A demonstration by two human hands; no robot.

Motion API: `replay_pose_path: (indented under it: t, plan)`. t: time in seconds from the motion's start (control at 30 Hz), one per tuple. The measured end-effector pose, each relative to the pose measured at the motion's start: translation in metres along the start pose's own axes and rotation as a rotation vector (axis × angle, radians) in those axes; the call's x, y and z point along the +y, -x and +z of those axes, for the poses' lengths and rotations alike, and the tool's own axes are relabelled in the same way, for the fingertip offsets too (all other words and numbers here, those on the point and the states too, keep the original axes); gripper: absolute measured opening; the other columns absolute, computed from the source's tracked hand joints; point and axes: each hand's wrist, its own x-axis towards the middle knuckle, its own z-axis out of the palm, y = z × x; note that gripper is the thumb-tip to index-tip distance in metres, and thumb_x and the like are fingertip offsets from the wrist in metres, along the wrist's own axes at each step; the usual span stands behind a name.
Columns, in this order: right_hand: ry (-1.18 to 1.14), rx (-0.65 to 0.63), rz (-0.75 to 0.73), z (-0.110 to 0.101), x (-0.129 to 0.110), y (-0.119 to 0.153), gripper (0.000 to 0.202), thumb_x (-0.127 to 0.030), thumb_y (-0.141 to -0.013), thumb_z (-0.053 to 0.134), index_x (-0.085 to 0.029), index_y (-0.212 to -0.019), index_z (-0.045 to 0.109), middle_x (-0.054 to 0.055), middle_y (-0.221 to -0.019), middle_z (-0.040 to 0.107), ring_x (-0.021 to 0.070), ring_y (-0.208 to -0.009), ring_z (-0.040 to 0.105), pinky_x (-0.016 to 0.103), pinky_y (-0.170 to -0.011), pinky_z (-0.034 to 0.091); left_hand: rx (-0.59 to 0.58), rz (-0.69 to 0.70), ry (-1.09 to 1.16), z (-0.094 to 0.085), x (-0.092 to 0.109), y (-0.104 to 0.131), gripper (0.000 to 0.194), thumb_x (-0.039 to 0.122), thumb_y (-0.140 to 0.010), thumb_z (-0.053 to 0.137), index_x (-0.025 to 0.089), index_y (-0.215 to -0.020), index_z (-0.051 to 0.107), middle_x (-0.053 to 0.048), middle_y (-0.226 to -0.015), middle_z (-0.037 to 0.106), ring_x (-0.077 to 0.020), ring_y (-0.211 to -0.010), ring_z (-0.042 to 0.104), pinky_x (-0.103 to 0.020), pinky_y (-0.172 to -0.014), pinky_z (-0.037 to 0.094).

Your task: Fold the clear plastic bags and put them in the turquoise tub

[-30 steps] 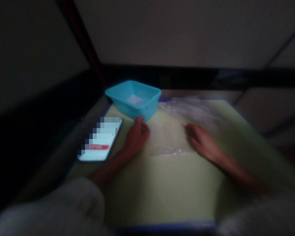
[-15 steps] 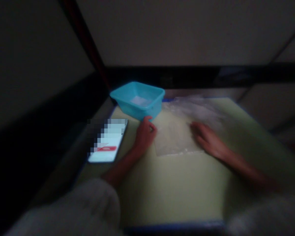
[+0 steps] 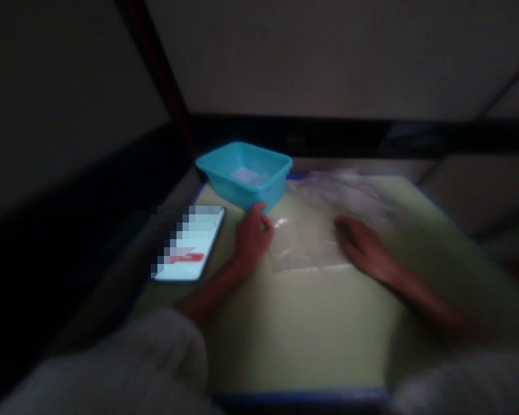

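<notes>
A flat, clear plastic bag [image 3: 305,245] lies between my hands on the pale yellow tabletop [image 3: 324,328]. At its left edge is my left hand [image 3: 253,237], fingers curled and thumb bent in, closed on the film. One finger of that hand reaches up to the front of a turquoise plastic basket [image 3: 229,187]. My right hand [image 3: 363,245] is closed on the bag's right side, its fingertips partly hidden and somewhat blurred. Behind the bag, crumpled clear plastic [image 3: 346,190] is heaped towards the far edge.
A phone [image 3: 190,242] with a lit screen lies at the table's left edge, partly pixelated. Something pale [image 3: 244,174] rests inside the basket. A wall [image 3: 328,63] with a dark band stands behind the table. The light is dim.
The view has shifted slightly. Bright glints now show on the bag's left part, and its surface looks creased differently. Both hands stay in nearly the same place.
</notes>
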Motion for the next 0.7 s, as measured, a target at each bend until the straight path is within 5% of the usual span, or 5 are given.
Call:
replay_pose_path:
  t: [0.13, 0.27, 0.43, 0.7]
  plan:
    - [0.015, -0.010, 0.022, -0.001, 0.001, 0.001, 0.046, -0.025, -0.083, 0.042, -0.014, -0.128, 0.044, 0.017, -0.124, 0.056, 0.0339, -0.112, 0.053, 0.055, -0.094, 0.041, 0.027, 0.053, -0.036, -0.001, -0.002, 0.001, 0.037, 0.007, -0.071, 0.053, 0.015, -0.107, 0.049, -0.004, -0.086, 0.058, -0.0201, -0.084, 0.056, -0.034, -0.080, 0.045]
    - [-0.001, 0.043, 0.020, -0.009, -0.010, 0.001, 0.046, -0.025, -0.085, 0.040, -0.016, -0.130, 0.042, 0.015, -0.126, 0.055, 0.0328, -0.117, 0.050, 0.055, -0.097, 0.039, 0.047, 0.269, -0.027, -0.001, 0.005, 0.011, 0.031, 0.007, -0.071, 0.054, 0.016, -0.100, 0.052, -0.007, -0.100, 0.054, -0.0221, -0.099, 0.052, -0.039, -0.090, 0.043]
    - [0.051, -0.002, -0.093, -0.006, -0.041, -0.003, 0.048, -0.026, -0.088, 0.038, -0.015, -0.134, 0.041, 0.016, -0.134, 0.050, 0.0313, -0.123, 0.045, 0.053, -0.101, 0.037, -0.158, 0.533, -0.027, -0.001, 0.025, 0.035, 0.029, 0.011, -0.078, 0.051, 0.014, -0.107, 0.055, -0.011, -0.115, 0.054, -0.0237, -0.113, 0.050, -0.038, -0.099, 0.041]
    - [0.169, -0.198, -0.215, 0.013, -0.054, 0.001, 0.059, -0.041, -0.094, 0.033, -0.003, -0.139, 0.034, 0.022, -0.145, 0.033, 0.0294, -0.136, 0.028, 0.049, -0.109, 0.028, -0.407, 0.578, -0.221, 0.004, 0.024, 0.045, 0.056, 0.033, -0.088, 0.047, 0.003, -0.134, 0.036, -0.020, -0.145, 0.033, -0.0256, -0.136, 0.030, -0.038, -0.112, 0.027]
